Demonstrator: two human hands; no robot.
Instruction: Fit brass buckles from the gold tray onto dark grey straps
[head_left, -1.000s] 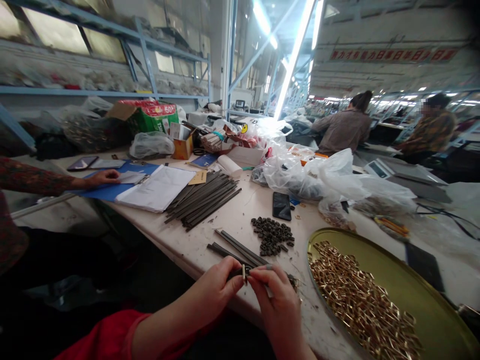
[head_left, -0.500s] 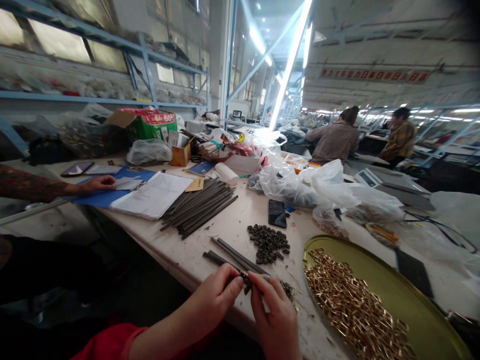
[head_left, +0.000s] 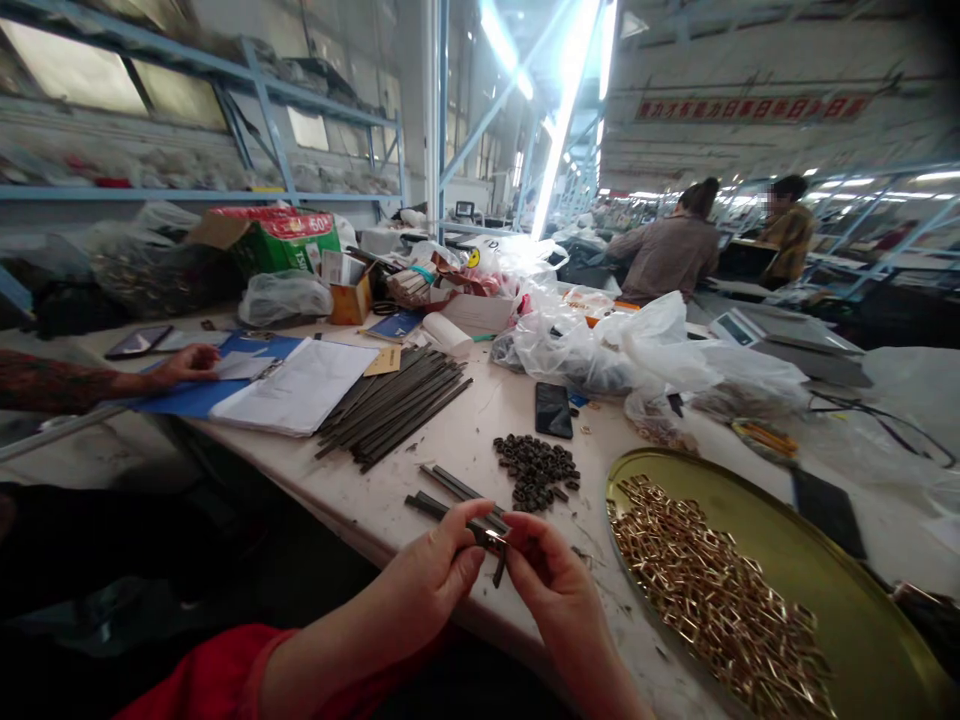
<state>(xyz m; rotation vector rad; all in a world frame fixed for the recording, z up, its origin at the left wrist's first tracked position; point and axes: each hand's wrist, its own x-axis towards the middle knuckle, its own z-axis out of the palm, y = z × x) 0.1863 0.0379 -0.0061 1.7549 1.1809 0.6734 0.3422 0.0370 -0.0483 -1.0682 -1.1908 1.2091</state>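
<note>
Left hand (head_left: 439, 560) and right hand (head_left: 551, 575) pinch shut, fingertip grip, on a dark strap (head_left: 495, 545) with a small brass buckle (head_left: 495, 537), above the bench (head_left: 480, 420) edge. Judged light, limp strap; buckle rigid, slippery, best held by its edges. Brass tray (head_left: 810, 560) of buckles lies right.

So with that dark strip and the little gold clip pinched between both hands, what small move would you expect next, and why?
Probably the right hand slides the gold clip further along the dark strip, while the left hand steadies it. The clip sits at the fingertips on the strip, with more clips in the gold tray and more strips on the table.
</note>
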